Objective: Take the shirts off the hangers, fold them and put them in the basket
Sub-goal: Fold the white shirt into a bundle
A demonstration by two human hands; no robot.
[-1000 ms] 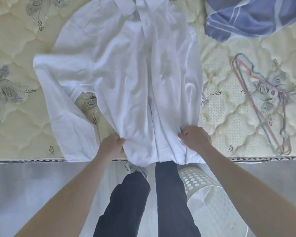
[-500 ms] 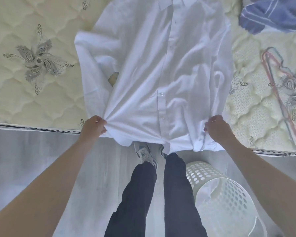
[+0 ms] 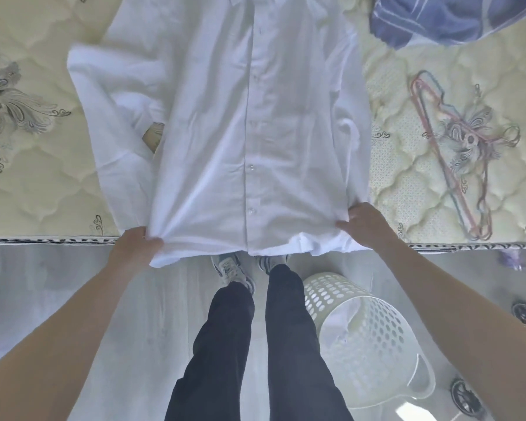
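Head view: gripping hem corners of white shirt (image 3: 255, 132) with left hand (image 3: 134, 247) and right hand (image 3: 366, 224), holding it flat on mattress (image 3: 37, 192).

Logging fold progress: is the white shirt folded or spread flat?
Spread. The white shirt lies button-side up, full length on the mattress; the left hand and right hand grip its hem corners.
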